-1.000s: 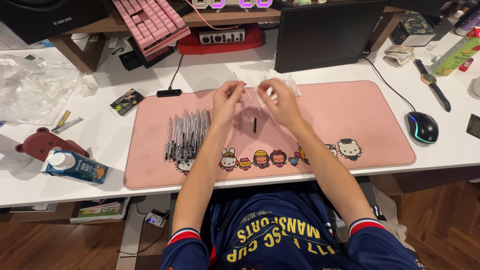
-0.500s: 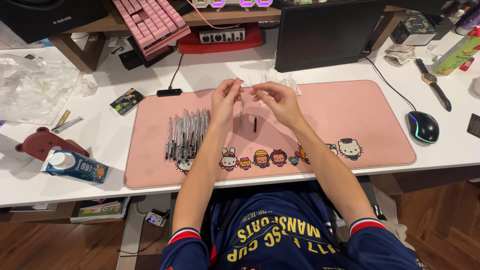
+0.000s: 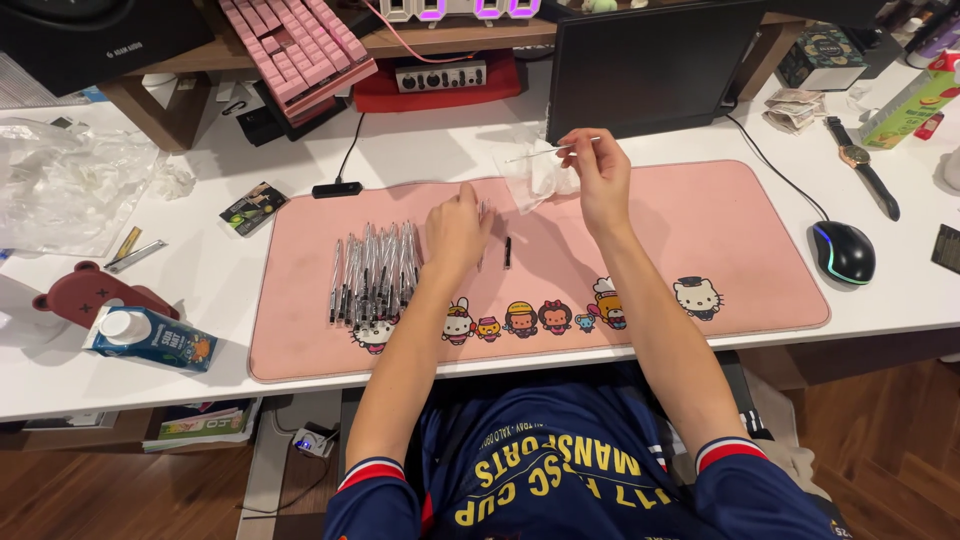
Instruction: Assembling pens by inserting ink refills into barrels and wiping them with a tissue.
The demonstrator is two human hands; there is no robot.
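Pen assembly at a white surface (image 3: pixel 620 150) w/ a pink mat (image 3: pixel 700 215) across its middle. Right hand (image 3: pixel 598 180), raised over the mat's far edge, pinches a thin pen refill (image 3: pixel 545 152) between thumb and forefinger — fingers narrow, closed on it. Just under that hand lies a crumpled clear plastic bag (image 3: pixel 540 180) on the mat's far edge. Left hand (image 3: pixel 457 228) is low over the mat's middle, fingers curled loosely down beside the row of pens (image 3: pixel 375 270); can't tell whether it holds anything.

Progress, as a judgement: the row of clear-barrel pens, lined up side by side toward the mat's left part, looks like the done pile — roughly a dozen, exact count not readable as they overlap. One small dark piece (image 3: pixel 507 252) lies alone near the mat's centre, between the hands, so at least 1 pen seems unfinished. How many parts are left in the bag can't be seen.

Counts elsewhere: 1 mouse (image 3: pixel 842 252) at the right edge, 1 wristwatch (image 3: pixel 862 170) behind it, 1 drink carton (image 3: pixel 150 340) and 1 brown bear-shaped object (image 3: pixel 85 292) near the left edge, 1 dark monitor (image 3: pixel 650 65) at the far side.
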